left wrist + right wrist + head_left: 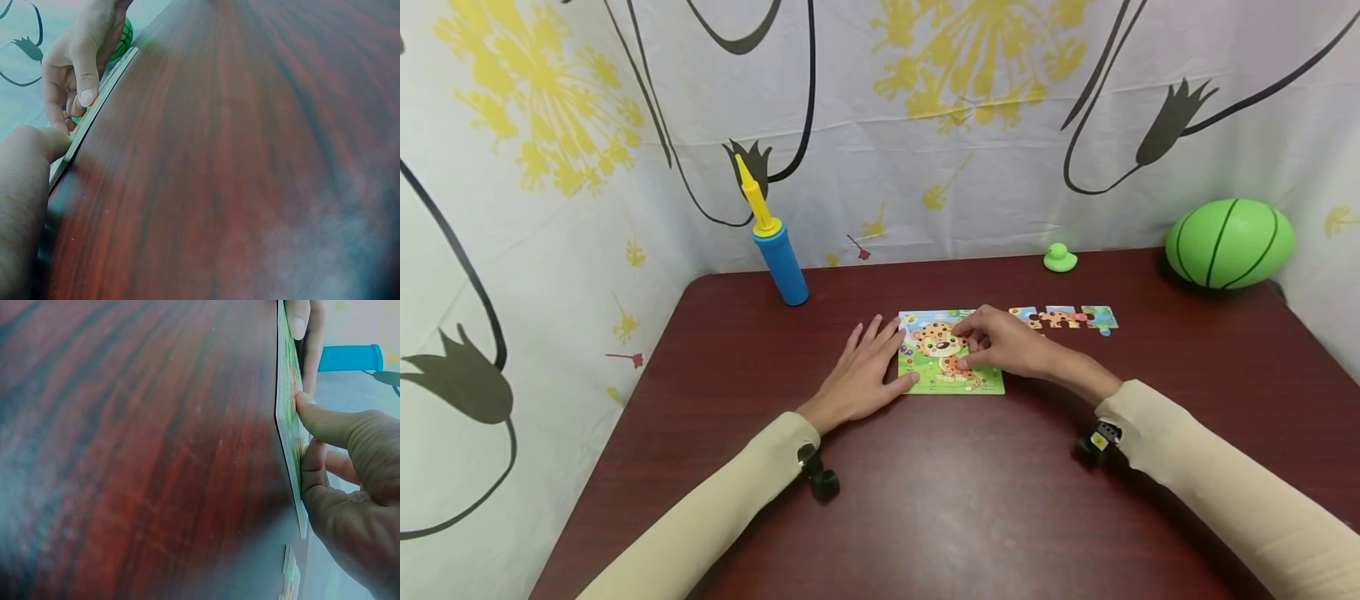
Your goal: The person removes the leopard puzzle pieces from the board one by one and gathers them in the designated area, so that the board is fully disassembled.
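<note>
A jigsaw puzzle [928,379] with a cartoon leopard cub on green grass lies flat on the dark red-brown table. My left hand [867,367] rests at its left edge with the fingers stretched out, the thumb on the lower left corner. Over the right part of the picture my right hand [1011,343] is bent down, thumb and curled fingers pinching at a puzzle piece, which they mostly hide. In the right wrist view, the right thumb [331,422] touches the puzzle's surface. Several loose pieces [1062,317] lie just right of the puzzle, partly behind the right hand.
A blue hand pump [782,265] with a yellow top stands at the back left. Along the back edge sit a green rubber duck [1059,259] and a green ball [1231,243] with dark lines. Behind the table [940,500] hangs a white patterned cloth [865,92].
</note>
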`<state>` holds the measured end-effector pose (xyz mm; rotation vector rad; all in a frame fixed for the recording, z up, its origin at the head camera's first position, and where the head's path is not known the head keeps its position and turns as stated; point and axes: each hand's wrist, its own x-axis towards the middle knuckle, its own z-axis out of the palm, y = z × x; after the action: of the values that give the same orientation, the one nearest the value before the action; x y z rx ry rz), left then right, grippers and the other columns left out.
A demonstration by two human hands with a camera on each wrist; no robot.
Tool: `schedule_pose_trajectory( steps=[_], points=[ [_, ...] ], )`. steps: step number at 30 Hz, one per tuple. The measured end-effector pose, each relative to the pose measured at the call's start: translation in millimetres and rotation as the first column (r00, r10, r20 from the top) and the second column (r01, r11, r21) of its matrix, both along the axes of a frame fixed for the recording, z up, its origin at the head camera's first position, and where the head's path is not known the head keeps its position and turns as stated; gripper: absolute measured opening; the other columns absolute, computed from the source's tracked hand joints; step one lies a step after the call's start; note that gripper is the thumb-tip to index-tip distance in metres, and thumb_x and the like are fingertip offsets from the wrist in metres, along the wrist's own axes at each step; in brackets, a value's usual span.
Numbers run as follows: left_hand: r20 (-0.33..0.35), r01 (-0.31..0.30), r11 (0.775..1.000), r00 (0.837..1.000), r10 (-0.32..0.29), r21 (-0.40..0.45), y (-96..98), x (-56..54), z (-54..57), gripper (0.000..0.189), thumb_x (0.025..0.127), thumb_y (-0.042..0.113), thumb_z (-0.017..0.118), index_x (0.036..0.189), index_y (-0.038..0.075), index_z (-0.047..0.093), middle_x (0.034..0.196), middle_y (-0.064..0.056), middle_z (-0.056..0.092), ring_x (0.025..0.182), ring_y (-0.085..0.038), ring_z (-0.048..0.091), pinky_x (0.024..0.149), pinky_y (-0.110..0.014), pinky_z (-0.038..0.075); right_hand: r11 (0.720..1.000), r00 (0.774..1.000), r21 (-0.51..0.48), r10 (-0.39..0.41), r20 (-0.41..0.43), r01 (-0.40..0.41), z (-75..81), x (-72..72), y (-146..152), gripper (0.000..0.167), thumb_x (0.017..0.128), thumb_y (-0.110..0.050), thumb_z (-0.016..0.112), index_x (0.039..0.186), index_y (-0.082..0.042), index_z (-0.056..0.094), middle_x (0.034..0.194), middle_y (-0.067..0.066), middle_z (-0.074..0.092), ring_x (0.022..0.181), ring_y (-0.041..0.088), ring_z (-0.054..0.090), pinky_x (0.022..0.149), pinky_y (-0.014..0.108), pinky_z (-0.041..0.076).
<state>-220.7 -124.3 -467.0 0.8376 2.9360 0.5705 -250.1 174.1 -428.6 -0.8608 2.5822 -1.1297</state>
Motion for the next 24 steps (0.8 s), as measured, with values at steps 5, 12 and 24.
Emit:
schedule_pose_trajectory(
  steps=[5,12,24],
  points=[
    [-0.004,0.004,1.000,1.000,-0.004,0.001,0.0,0.3,0.0,0.091,0.106,0.069,0.053,0.174,0.012,0.033,0.185,-0.003,0.019,0.172,-0.031,0.005,0.137,-0.055,-0.002,1.000,1.000,0.011,0.003,-0.011,-0.003,-0.1,0.2,-0.6,0.042,0.096,-0.010,0.088,0.132,0.007,0.073,0.104,0.012,0.061,0.091,0.021,0.057,0.078,0.031,0.051],
    [-0.010,0.005,1.000,1.000,-0.005,-0.005,0.0,1.2,1.7,0.090,0.107,0.069,0.052,0.174,0.013,0.033,0.184,-0.003,0.020,0.172,-0.031,0.007,0.137,-0.054,-0.001,0.999,1.000,0.042,0.009,-0.025,-0.008,0.6,0.2,-2.2,0.042,0.096,-0.010,0.088,0.132,0.006,0.072,0.105,0.011,0.061,0.091,0.020,0.059,0.081,0.036,0.052],
    [-0.015,0.004,1.000,1.000,-0.004,-0.006,0.2,1.2,1.5,0.091,0.106,0.070,0.052,0.174,0.012,0.034,0.184,-0.004,0.020,0.171,-0.031,0.008,0.137,-0.054,0.000,0.998,1.000,0.054,0.010,-0.021,-0.009,1.0,1.2,-3.5,0.043,0.096,-0.008,0.087,0.130,0.008,0.069,0.106,0.012,0.059,0.091,0.020,0.060,0.083,0.040,0.054]
  ],
)
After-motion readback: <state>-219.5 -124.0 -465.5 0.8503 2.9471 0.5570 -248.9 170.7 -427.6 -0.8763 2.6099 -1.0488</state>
